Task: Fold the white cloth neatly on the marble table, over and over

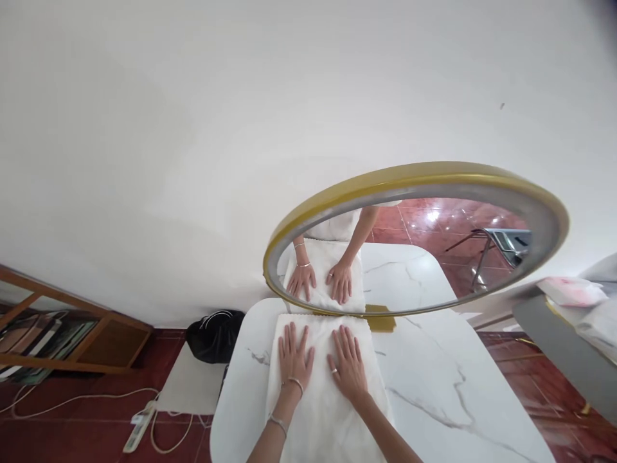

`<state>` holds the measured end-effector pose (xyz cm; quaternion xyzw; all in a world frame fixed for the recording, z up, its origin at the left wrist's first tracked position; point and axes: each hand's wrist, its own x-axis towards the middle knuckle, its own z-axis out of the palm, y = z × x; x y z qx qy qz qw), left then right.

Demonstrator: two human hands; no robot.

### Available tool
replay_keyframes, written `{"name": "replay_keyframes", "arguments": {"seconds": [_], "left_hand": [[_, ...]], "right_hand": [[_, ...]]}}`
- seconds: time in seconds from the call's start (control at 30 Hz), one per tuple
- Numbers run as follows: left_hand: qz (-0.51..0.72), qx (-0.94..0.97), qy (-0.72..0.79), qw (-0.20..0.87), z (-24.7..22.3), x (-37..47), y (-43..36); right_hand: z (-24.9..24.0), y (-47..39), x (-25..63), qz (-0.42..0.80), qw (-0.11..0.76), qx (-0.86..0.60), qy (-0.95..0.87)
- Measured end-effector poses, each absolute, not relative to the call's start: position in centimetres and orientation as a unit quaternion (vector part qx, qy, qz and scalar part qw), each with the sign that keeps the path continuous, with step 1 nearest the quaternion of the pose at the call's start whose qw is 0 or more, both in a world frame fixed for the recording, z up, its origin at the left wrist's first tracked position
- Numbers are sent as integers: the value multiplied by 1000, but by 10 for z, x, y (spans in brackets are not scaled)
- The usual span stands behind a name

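A white cloth (321, 411) lies spread on a white marble-patterned table (434, 379), running from the mirror's base towards me. On the cloth's left part, my left hand (295, 360) rests flat with its fingers spread; two bracelets circle that wrist and forearm. My right hand (349, 366), wearing a ring, presses flat on the right part, fingers stretched forward. Neither hand grips anything. Just beyond the fingertips stands an oval mirror (417, 173) with a gold frame, which reflects both hands and the cloth.
A gold mirror base (380, 319) sits at the table's back. To the left are a black bag (214, 335), a power strip (139, 427) with white cables on the red floor, and a wooden shelf (116, 339) holding books. A grey surface (559, 347) bearing packages stands right.
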<state>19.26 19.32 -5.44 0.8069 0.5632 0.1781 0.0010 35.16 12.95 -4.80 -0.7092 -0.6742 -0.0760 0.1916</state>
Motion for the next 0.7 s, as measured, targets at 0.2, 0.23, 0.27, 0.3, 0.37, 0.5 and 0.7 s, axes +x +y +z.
{"name": "replay_keyframes", "arguments": {"seconds": [0.2, 0.23, 0.27, 0.3, 0.37, 0.5, 0.7], "left_hand": [[160, 808, 566, 34, -43, 142, 246], [163, 808, 565, 39, -41, 138, 255], [165, 808, 564, 43, -40, 135, 265], [167, 809, 562, 48, -38, 132, 274], [168, 810, 559, 58, -36, 128, 293], [155, 810, 560, 75, -33, 122, 322], [139, 800, 579, 74, -35, 98, 316]], "right_hand": [[-52, 187, 299, -92, 190, -714, -668], [-54, 197, 293, -93, 186, -720, -662], [-56, 207, 288, -91, 179, -727, -656], [-58, 217, 284, -84, 171, -737, -648], [-60, 238, 277, -55, 150, -757, -633], [-59, 275, 269, -7, 126, -772, -623], [-51, 282, 244, -16, 141, -757, -638]]}}
